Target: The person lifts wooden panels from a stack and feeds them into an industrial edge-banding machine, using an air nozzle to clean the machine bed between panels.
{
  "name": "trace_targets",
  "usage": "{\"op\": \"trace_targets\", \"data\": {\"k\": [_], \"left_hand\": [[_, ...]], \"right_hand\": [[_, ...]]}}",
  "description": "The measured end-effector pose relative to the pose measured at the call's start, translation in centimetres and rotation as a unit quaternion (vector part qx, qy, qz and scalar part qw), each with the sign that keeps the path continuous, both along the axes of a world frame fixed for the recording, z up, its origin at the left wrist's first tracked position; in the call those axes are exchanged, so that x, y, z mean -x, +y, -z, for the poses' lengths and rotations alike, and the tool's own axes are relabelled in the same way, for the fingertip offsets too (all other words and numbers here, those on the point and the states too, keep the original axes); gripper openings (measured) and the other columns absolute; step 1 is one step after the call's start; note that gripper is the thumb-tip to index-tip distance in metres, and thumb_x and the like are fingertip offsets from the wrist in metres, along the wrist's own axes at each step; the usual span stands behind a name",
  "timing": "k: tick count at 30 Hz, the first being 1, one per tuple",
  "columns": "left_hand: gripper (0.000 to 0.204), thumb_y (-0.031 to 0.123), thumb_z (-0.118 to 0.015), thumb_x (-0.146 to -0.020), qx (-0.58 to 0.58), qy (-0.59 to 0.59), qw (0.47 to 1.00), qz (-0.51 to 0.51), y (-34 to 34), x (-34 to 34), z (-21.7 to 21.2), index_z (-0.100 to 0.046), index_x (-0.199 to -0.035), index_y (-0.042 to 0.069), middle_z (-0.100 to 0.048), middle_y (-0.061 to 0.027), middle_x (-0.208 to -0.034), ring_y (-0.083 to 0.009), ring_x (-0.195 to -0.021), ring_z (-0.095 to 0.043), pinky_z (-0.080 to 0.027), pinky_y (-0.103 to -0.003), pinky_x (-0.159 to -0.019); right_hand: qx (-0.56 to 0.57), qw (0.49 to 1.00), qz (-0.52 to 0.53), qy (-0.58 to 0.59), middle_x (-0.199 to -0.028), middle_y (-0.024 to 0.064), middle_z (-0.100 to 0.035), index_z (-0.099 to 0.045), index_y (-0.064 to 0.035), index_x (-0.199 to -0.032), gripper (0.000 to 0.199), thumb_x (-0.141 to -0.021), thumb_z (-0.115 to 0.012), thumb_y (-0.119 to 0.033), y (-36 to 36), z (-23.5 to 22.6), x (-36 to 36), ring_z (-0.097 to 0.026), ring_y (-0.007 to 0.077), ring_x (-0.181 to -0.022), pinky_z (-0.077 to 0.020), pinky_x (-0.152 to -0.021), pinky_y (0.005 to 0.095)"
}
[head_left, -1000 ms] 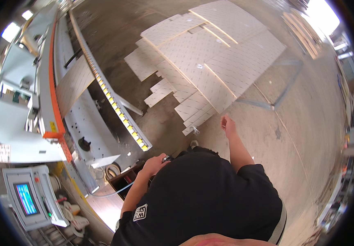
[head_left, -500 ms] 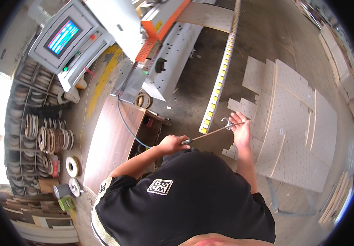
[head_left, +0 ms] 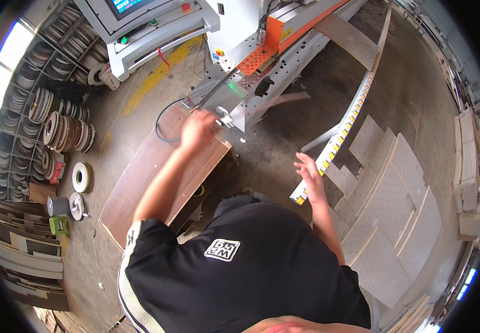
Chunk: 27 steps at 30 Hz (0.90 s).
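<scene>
My left hand is stretched over the far end of a brown wood-grain cabinet, beside the infeed of a white and orange machine. It is blurred, with its fingers curled. A silvery metal tool with a pronged end shows at its fingers; its exact kind I cannot make out. My right hand is raised near the close end of a long rail with yellow and white rollers. Its fingers are apart and nothing shows in them.
A control panel with a screen and a red button overhangs the far left. A blue hose loops by the cabinet. Shelves of edging rolls line the left. Patterned boards lie at the right; a loose roll is on the floor.
My left hand has moved up and forward from my waist to the machine's infeed, taking the silvery tool. The thin rod no longer spans my hands. My right hand has let go; the view has shifted.
</scene>
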<state>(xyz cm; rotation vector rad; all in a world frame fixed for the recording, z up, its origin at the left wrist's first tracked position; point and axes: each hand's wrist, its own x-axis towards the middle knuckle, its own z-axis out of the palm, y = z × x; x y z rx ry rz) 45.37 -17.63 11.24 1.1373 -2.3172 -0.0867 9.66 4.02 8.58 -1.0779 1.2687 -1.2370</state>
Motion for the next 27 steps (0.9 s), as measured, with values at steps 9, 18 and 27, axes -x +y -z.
{"op": "trace_targets", "data": {"k": [9, 18, 27], "left_hand": [[0.025, 0.035, -0.074, -0.087, 0.097, -0.023, 0.970, -0.221, -16.6, -15.1, -4.7, -0.068, -0.093, 0.012, -0.067, -0.0041, -0.097, -0.0314, -0.091, -0.066, -0.053, -0.043, -0.075], [0.020, 0.031, -0.070, -0.095, 0.155, 0.030, 0.951, -0.264, -18.7, -17.1, -10.9, -0.070, -0.108, 0.016, -0.069, -0.0033, -0.088, -0.0219, -0.070, -0.062, -0.051, -0.034, -0.062], [0.031, 0.040, -0.069, -0.094, 0.167, -0.059, 0.950, -0.256, -16.6, -18.4, -11.4, -0.067, -0.103, 0.011, -0.069, -0.0043, -0.094, -0.0276, -0.091, -0.067, -0.054, -0.040, -0.072]], "right_hand": [[-0.181, 0.970, 0.137, 0.085, -0.122, 0.0116, -0.068, -0.057, -0.0003, -0.134, 0.039, -0.102, -0.062, -0.023, 11.2, 10.2, 3.9, -0.066, 0.0170, -0.102, -0.0518, -0.088, 0.0288], [-0.331, 0.902, 0.240, 0.139, -0.107, 0.0092, -0.072, -0.064, -0.0051, -0.121, 0.037, -0.103, -0.058, -0.036, 24.1, 15.5, 4.4, -0.069, 0.0168, -0.084, -0.0527, -0.070, 0.0290], [-0.323, 0.890, 0.191, 0.257, -0.103, 0.0072, -0.073, -0.069, -0.0033, -0.112, 0.036, -0.102, -0.058, -0.036, 27.1, 18.4, 4.1, -0.068, 0.0176, -0.090, -0.0534, -0.071, 0.0307]]}}
